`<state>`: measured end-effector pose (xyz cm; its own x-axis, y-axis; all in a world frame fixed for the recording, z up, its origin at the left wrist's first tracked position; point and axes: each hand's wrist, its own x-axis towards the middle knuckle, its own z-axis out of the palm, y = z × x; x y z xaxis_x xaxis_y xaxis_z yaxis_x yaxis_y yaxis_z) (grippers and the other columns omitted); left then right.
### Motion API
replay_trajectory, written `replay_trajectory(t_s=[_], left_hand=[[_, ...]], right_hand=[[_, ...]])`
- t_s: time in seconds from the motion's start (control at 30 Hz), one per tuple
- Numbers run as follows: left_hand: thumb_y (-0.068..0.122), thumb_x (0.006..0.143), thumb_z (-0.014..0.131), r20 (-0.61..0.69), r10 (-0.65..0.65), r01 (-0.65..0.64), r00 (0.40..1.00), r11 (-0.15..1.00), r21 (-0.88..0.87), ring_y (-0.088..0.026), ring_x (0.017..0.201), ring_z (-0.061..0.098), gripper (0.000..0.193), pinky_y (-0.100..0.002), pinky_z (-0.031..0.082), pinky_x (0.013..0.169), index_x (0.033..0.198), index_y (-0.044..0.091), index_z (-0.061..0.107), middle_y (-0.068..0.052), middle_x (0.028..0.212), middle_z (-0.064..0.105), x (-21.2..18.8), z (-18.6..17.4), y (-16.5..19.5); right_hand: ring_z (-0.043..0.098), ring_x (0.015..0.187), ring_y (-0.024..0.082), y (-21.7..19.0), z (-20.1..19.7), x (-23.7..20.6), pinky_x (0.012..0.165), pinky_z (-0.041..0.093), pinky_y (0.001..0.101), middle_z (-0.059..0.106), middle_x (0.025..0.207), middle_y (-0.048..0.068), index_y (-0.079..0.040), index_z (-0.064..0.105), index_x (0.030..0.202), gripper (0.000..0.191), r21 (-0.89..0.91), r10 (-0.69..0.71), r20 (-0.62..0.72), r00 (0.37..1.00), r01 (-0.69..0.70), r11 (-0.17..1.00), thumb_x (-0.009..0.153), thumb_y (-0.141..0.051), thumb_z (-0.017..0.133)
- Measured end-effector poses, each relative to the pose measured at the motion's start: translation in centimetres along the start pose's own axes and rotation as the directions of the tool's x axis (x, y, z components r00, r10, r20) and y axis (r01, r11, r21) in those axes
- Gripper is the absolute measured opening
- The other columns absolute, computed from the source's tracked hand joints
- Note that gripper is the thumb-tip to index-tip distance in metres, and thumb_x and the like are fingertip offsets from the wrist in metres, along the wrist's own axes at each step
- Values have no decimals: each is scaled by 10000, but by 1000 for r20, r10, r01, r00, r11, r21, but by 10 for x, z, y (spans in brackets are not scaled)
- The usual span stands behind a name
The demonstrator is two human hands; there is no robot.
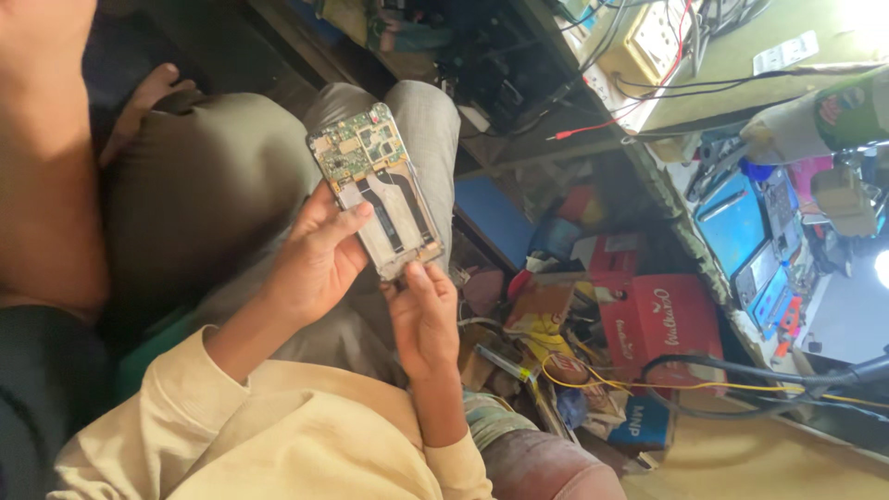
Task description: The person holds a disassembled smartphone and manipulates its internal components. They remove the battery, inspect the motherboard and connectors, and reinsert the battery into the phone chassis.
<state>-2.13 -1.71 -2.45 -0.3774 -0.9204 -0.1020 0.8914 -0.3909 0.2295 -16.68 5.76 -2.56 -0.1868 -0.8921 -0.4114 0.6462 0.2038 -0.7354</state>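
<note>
An opened phone (381,190) with its back cover off is held over my lap, showing a green circuit board at its far end and a bare metal frame below. My left hand (319,257) grips its left side, thumb lying across the frame. My right hand (421,315) pinches the near bottom end with its fingertips. Both sleeves are cream coloured.
Another person's bare limb (46,157) is close at the left. To the right, red cardboard boxes (657,319), yellow and black cables (732,384) and scraps lie on the floor. A cluttered workbench (769,231) holds phones and tools, with a power strip (657,37) and wires behind.
</note>
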Motion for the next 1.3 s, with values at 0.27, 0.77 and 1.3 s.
replay_trajectory(t_s=[0.27,0.77,1.3], left_hand=[[31,1032,529,17,29,-29,999,999,16,-240,1382,516,555,-478,433,1182,1545,62,321,-122,1455,509,0,8,3],[133,1041,540,63,-90,85,994,994,73,-243,1361,520,567,-458,457,1132,1553,57,307,-129,1464,503,0,11,13],[281,1085,476,113,-162,159,980,987,31,-199,1365,515,491,-411,416,1168,1501,27,416,-101,1461,530,-2,2,5]], right_hand=[[574,1018,205,-4,4,1,883,487,362,572,1110,80,-84,638,1170,330,-810,-739,329,588,578,98,902,-148,821],[429,1324,320,-45,15,15,1166,346,538,510,1359,104,-152,750,1246,536,-505,-301,862,408,646,-572,998,-590,567],[348,1471,338,-47,31,17,1284,202,599,432,1517,131,-153,666,1414,811,-549,-251,823,510,600,-582,968,-767,378]])
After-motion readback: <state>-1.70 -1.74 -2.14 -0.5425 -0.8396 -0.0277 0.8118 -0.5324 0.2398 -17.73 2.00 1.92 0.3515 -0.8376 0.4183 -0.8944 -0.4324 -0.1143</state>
